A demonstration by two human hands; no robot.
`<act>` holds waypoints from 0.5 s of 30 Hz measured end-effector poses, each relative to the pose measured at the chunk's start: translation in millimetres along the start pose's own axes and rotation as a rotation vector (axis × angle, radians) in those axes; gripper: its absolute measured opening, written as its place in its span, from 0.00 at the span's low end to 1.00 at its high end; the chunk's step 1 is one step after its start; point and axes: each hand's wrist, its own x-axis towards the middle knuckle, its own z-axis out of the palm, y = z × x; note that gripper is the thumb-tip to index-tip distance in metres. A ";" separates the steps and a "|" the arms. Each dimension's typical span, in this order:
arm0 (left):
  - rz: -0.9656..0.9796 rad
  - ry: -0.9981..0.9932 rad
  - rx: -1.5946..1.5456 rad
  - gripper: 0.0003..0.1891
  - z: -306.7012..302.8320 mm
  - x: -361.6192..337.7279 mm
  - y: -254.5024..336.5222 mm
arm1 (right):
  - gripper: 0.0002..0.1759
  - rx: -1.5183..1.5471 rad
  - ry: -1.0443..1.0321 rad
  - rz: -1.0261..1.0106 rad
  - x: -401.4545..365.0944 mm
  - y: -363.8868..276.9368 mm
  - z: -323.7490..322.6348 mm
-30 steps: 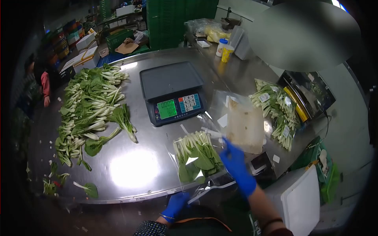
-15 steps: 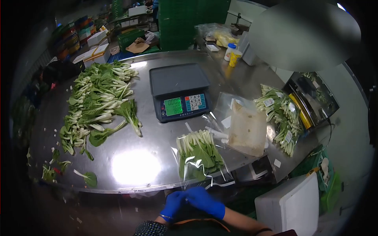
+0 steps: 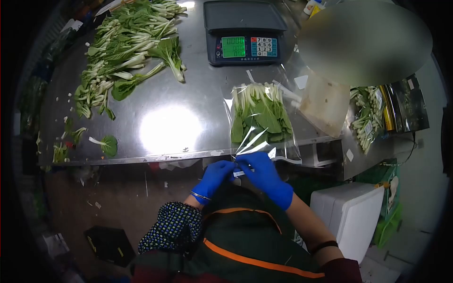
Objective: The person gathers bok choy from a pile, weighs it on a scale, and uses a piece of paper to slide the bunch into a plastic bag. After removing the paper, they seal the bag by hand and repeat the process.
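Note:
Both my hands wear blue gloves and meet in front of the table's near edge. My left hand (image 3: 214, 178) is closed in a pinch; what lies in its fingertips is hidden. My right hand (image 3: 265, 175) is closed too, its fingertips against a small white label (image 3: 239, 173) that shows between the hands. Just beyond them, a clear plastic bag (image 3: 290, 141) of leafy greens (image 3: 264, 113) lies flat, white stems pointing away and leaves toward me. The bag's near end reaches the table edge by my right hand.
A digital scale (image 3: 245, 49) stands behind the bag. A large pile of loose greens (image 3: 127, 52) covers the left back, with a single leaf (image 3: 109, 145) nearer. At right are a stained whitish sheet (image 3: 325, 104), labelled packed greens (image 3: 368, 118) and a white foam box (image 3: 344, 212).
The view has tilted down, so the table sits higher in the picture. My hands remain close together, and the white label now shows between them.

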 end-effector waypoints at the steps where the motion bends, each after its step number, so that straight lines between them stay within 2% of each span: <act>1: 0.016 -0.011 -0.019 0.15 -1.7 4.7 -7.3 | 0.10 -0.048 -0.085 -0.022 -1.5 2.2 5.8; 5: 0.062 0.008 -0.083 0.13 0.8 0.5 -7.5 | 0.12 -0.148 -0.223 0.026 -7.9 -5.0 17.4; 7: 0.216 -0.005 0.078 0.12 -1.3 8.3 -20.6 | 0.15 -0.184 -0.171 -0.091 -10.7 3.6 27.9; 8: 0.210 0.057 0.103 0.11 1.6 8.5 -21.1 | 0.13 -0.278 -0.127 -0.161 -8.8 -2.2 26.8; 9: 0.211 0.092 0.112 0.11 2.1 14.4 -31.7 | 0.12 -0.241 -0.195 -0.121 -9.3 7.9 37.4; 10: 0.358 0.183 0.108 0.09 3.4 22.3 -48.8 | 0.12 -0.209 -0.253 -0.088 -9.5 19.1 47.5; 11: 0.505 0.218 0.270 0.07 -0.2 26.7 -59.9 | 0.11 -0.219 -0.153 -0.167 -14.1 19.6 48.5; 12: 0.373 0.136 0.455 0.05 -0.4 3.0 -18.2 | 0.09 0.041 -0.238 0.106 -17.0 -3.1 31.1; 13: 0.310 0.134 0.517 0.05 -9.3 10.7 -27.6 | 0.11 -0.108 -0.316 0.048 -36.3 10.3 25.5; 14: 0.289 0.112 0.430 0.05 -12.6 5.6 -22.8 | 0.14 -0.168 -0.128 -0.036 -66.3 39.6 33.4; 15: 0.229 0.063 0.284 0.15 -13.6 -3.8 -8.3 | 0.14 -0.042 -0.346 0.400 -84.2 4.6 -9.0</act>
